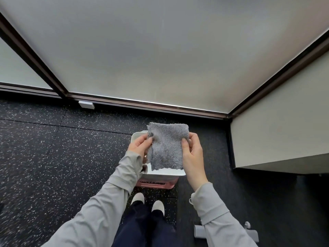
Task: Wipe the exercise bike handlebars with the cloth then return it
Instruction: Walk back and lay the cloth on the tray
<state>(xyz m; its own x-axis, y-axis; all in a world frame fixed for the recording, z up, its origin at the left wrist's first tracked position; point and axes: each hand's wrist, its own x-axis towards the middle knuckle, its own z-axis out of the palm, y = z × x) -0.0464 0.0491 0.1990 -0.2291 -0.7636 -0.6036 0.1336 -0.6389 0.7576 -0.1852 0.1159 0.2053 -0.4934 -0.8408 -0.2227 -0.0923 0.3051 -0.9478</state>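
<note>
A fluffy grey cloth [167, 147] hangs folded between both hands, held up in front of me. My left hand [139, 145] pinches its left edge and my right hand [193, 150] grips its right edge. Directly below the cloth stands a white bin [137, 136] on a pink crate [156, 184] on the floor. The exercise bike's handlebars are not in view; only a grey metal foot piece [252, 235], at the bottom right, may belong to the bike.
Black speckled rubber flooring [53, 148] spreads to the left. Frosted glass panels with dark frames [160, 50] rise ahead. A white wall block [277, 131] juts out on the right. My feet in pale shoes [147, 202] stand just behind the crate.
</note>
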